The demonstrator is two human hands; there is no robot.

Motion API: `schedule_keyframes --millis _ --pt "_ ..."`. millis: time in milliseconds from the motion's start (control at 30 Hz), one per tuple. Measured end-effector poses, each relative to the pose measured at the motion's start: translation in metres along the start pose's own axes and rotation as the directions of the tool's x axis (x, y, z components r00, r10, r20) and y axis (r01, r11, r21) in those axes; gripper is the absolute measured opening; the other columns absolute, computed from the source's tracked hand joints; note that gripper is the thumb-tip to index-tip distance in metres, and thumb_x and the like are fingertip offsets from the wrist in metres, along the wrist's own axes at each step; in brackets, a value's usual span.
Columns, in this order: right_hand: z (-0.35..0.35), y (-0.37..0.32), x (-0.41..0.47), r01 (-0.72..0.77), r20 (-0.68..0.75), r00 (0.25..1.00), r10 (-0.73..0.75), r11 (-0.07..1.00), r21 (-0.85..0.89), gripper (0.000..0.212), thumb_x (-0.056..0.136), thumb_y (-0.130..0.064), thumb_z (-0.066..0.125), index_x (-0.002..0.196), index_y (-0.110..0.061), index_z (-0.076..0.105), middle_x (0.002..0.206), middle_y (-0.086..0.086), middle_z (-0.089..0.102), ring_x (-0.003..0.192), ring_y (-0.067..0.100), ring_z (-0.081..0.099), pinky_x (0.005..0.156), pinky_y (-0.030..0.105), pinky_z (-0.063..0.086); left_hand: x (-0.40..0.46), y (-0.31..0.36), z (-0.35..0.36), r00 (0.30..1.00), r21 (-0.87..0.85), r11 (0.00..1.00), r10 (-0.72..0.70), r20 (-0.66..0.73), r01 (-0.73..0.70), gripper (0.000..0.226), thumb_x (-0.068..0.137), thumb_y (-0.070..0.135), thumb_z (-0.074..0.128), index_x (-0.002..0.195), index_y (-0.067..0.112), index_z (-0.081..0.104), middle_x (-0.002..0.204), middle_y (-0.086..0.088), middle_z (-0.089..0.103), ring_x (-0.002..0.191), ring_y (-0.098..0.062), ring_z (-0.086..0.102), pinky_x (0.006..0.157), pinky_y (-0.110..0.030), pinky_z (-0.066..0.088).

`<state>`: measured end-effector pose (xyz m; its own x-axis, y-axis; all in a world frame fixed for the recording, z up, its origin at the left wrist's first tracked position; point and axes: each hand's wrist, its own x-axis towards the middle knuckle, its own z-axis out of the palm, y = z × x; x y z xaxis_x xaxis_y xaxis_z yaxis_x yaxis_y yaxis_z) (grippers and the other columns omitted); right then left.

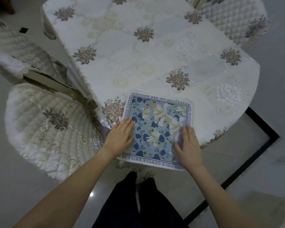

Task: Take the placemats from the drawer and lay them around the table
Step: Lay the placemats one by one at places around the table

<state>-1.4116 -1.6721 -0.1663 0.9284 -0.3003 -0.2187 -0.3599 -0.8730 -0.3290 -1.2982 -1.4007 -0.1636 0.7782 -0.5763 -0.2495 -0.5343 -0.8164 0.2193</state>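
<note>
A person presses a blue floral placemat (156,129) flat at the 6 o'clock edge of a cloth-covered table (138,51), left hand (120,136) on its 9 o'clock side and right hand (187,143) on its 3 o'clock side, both spread wide with palms down and grasping nothing. The flat palms look meant to smooth and square the mat, whose near edge overhangs the table rim toward the person's legs, so it likely needs a push toward 12 o'clock. The right hand is blurred. The tabletop beyond is bare from 9 round to 3 o'clock, leaving ample room for more mats. A quilted chair (48,127) crowds the 8 o'clock side; another chair (234,18) stands at 1 o'clock. No drawer is in view
</note>
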Motion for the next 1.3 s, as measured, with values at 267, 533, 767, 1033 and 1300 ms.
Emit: schedule_keyframes --millis 267,533,767,1033,1300 --pt "-0.01 -0.016 0.011 -0.373 0.097 0.928 0.361 0.879 0.298 0.094 0.088 -0.039 0.065 0.152 0.001 0.009 0.159 0.018 0.014 0.147 0.03 0.01 0.119 0.043 0.015 0.009 0.006 -0.009 0.925 -0.415 0.832 -0.373 0.072 0.368 0.099 0.081 0.048 0.068 0.15 0.003 0.013 0.158 -0.013 0.013 0.145 -0.025 0.011 0.116 -0.036 0.018" --pt "-0.007 -0.021 0.014 -0.432 0.096 0.885 0.456 0.726 0.536 0.074 0.07 -0.028 0.076 0.133 -0.007 0.042 0.131 0.012 0.049 0.118 0.035 0.052 0.095 0.053 0.048 0.006 0.016 -0.003 0.881 -0.547 0.766 -0.462 -0.105 0.337 0.088 0.072 0.031 0.081 0.142 0.005 0.035 0.151 -0.011 0.026 0.139 -0.026 0.023 0.114 -0.038 0.026" --pt "-0.03 -0.024 0.002 -0.27 -0.01 0.894 0.448 0.556 0.786 0.045 0.087 -0.003 0.062 0.123 -0.023 0.044 0.107 0.019 0.065 0.084 0.026 0.06 0.068 0.03 0.049 0.006 0.011 -0.011 0.901 -0.901 0.382 -0.434 0.022 0.206 0.08 0.076 0.002 0.075 0.134 0.035 0.031 0.126 -0.001 0.059 0.092 -0.02 0.067 0.074 -0.035 0.058" --pt "-0.052 -0.004 0.006 -0.4 0.291 0.911 0.292 0.461 0.792 0.064 0.078 0.014 0.064 0.125 -0.029 0.055 0.113 0.026 0.064 0.082 0.031 0.064 0.078 0.048 0.057 0.023 0.001 -0.039 0.942 -0.873 0.39 -0.275 0.195 0.294 0.067 0.079 0.002 0.072 0.136 0.028 0.046 0.137 0.007 0.043 0.072 -0.005 0.054 0.064 -0.021 0.053" --pt "-0.076 0.025 0.015 -0.307 0.139 0.917 0.373 0.44 0.844 0.066 0.068 0.007 0.07 0.11 -0.045 0.066 0.127 0.013 0.062 0.112 0.031 0.06 0.085 0.044 0.057 0.042 0.042 -0.067 0.957 -0.907 0.376 -0.278 0.085 0.19 0.067 0.077 -0.003 0.07 0.132 0.031 0.051 0.133 0.01 0.044 0.061 -0.011 0.06 0.056 -0.028 0.055"
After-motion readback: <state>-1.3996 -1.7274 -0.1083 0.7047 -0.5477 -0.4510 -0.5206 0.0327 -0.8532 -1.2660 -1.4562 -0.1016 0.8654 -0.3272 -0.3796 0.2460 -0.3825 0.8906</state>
